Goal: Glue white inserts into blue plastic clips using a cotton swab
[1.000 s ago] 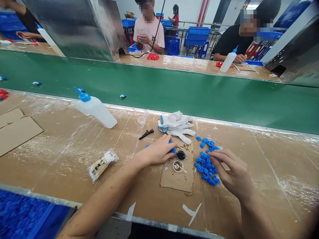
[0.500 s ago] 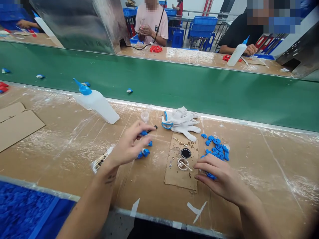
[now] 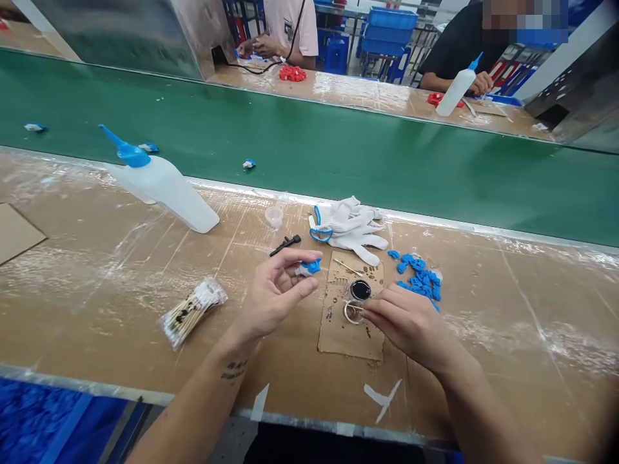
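Observation:
My left hand (image 3: pixel 278 290) pinches a small blue and white plastic piece (image 3: pixel 310 266) between thumb and fingertips, above the table. My right hand (image 3: pixel 416 322) has its fingers closed on a cotton swab (image 3: pixel 356 308), whose far end is in a small clear cup (image 3: pixel 346 316). Just behind that cup stands another cup of black liquid (image 3: pixel 360 290). Both rest on a stained cardboard piece (image 3: pixel 333 341), where a second swab (image 3: pixel 347 267) lies. Several blue plastic pieces (image 3: pixel 423 281) are piled beyond my right hand. A slim black tool (image 3: pixel 285 245) lies behind my left hand.
White gloves (image 3: pixel 351 225) lie behind the cardboard. At left are a bag of swabs (image 3: pixel 193 310) and a white squeeze bottle (image 3: pixel 174 193). A green belt (image 3: pixel 309 154) carries small pieces; beyond it sit two people (image 3: pixel 302 32). A blue bin (image 3: pixel 43 412) stands at lower left.
My left hand has turned, with the blue and white piece now showing at its fingertips. My right hand has moved left and closed on the swab in the cup. The view has shifted slightly.

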Available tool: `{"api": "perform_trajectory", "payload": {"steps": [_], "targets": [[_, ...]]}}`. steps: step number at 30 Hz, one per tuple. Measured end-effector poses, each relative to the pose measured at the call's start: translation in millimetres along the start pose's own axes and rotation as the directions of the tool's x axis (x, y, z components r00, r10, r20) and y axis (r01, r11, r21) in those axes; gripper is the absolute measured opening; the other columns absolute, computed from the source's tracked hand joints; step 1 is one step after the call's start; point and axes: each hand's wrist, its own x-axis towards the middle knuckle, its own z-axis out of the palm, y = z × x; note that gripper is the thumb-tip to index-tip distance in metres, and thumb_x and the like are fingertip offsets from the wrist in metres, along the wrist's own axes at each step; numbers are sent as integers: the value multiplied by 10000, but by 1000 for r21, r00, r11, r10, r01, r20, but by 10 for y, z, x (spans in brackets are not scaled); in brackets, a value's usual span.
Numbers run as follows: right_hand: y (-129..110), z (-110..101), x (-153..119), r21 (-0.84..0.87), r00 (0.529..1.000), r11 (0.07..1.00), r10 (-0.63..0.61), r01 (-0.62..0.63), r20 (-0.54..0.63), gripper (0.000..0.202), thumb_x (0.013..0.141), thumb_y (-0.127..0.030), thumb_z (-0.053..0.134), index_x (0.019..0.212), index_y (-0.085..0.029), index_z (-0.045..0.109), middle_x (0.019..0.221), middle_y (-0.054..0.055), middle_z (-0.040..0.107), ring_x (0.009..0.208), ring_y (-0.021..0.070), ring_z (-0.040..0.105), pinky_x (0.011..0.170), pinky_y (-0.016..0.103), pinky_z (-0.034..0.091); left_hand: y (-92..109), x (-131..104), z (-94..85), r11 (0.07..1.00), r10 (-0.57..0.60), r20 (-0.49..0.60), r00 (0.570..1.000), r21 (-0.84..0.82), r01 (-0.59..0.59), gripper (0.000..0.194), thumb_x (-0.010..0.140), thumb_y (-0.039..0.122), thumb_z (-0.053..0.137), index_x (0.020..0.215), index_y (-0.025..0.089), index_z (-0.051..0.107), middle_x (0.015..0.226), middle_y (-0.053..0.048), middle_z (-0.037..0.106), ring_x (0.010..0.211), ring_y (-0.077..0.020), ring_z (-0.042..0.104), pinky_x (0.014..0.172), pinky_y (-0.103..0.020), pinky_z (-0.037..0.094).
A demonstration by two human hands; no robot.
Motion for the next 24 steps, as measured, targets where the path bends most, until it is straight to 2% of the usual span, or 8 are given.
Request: {"api": "perform_trajectory", "payload": {"steps": [3, 6, 8, 13, 18, 22, 24], "targets": [[-45, 58, 33, -75, 997, 997, -11, 5, -82, 182, 1041, -152, 579, 893, -187, 679, 702, 10, 629, 628, 164, 530, 584, 312, 396, -61, -63, 75, 1000, 2, 11, 1000, 14, -2, 221, 827, 192, 768, 1039, 209, 705, 1007, -61, 753, 792, -146, 727, 682, -253, 621], [-64, 94, 29, -70, 995, 998, -2, -5, -99, 163, 1027, -164, 610, 886, -199, 685, 708, 6, 639, 633, 165, 536, 588, 316, 407, -126, -89, 127, 997, -73, 22, 997, -3, 73, 325, 883, 222, 723, 1201, 208, 660, 900, -36, 754, 668, -126, 711, 647, -259, 632], [-60, 110, 9, -50, 995, 998, 23, -29, -98, 137, 1020, -167, 625, 904, -200, 691, 729, 9, 659, 649, 163, 548, 598, 313, 422, -165, -87, 139, 994, -100, -7, 995, -32, 100, 344, 873, 233, 741, 1200, 201, 640, 953, -52, 774, 707, -136, 735, 673, -266, 647], [-42, 123, -38, 80, 997, 995, 63, -58, -53, 172, 1020, -170, 620, 859, -197, 671, 731, 11, 670, 656, 155, 539, 596, 306, 418, -217, -65, 128, 993, -105, -65, 992, -62, 100, 204, 789, 198, 814, 973, 174, 729, 1040, -84, 799, 881, -173, 779, 779, -263, 663], [-30, 123, -23, 102, 992, 991, 99, -91, -76, 157, 1000, -150, 629, 858, -199, 674, 693, -2, 648, 620, 151, 524, 570, 301, 395, -201, -76, 121, 999, -36, -27, 999, -34, 35, 134, 821, 206, 800, 950, 185, 770, 1035, -87, 811, 881, -186, 779, 783, -296, 673], [-41, 120, 7, 161, 990, 984, 99, -82, -100, 159, 994, -153, 634, 852, -206, 683, 690, -2, 661, 613, 148, 542, 567, 295, 415, -191, -99, 144, 998, -51, -10, 999, -21, 51, 420, 763, 163, 855, 1159, 209, 724, 1005, -67, 814, 894, -196, 784, 821, -323, 680], [-44, 88, -3, 216, 978, 970, 144, -110, -149, 163, 969, -142, 652, 823, -211, 679, 663, -10, 644, 592, 141, 540, 544, 284, 414, -200, -107, 158, 999, -43, 5, 999, 3, 43, 382, 747, 167, 872, 1106, 205, 747, 1010, -74, 816, 920, -212, 785, 852, -353, 683]]}}
